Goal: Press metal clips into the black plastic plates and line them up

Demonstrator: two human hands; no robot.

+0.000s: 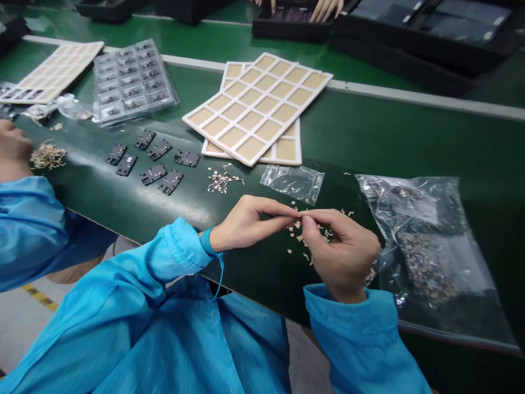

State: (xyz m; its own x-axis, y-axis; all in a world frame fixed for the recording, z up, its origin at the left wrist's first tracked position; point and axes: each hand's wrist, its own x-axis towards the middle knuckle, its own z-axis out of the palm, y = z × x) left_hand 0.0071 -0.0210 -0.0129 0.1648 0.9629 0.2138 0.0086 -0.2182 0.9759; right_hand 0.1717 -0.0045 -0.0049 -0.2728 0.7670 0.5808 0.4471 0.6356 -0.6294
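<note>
My left hand and my right hand meet fingertip to fingertip above the green bench. Both are closed in a pinch; whatever sits between the fingertips is too small to make out. A blue band circles my left wrist. Under and around my fingers lie scattered small tan pieces. Left of them is a little pile of shiny metal pieces. Farther left, several black phone-part modules rest on the bench. A small clear bag lies just beyond my hands.
Foam grid trays are stacked behind. A clear blister tray stands back left. A large plastic bag of small parts lies at right. At left, a co-worker's hand is near a tan strip pile. Another person's hands touch a black tray.
</note>
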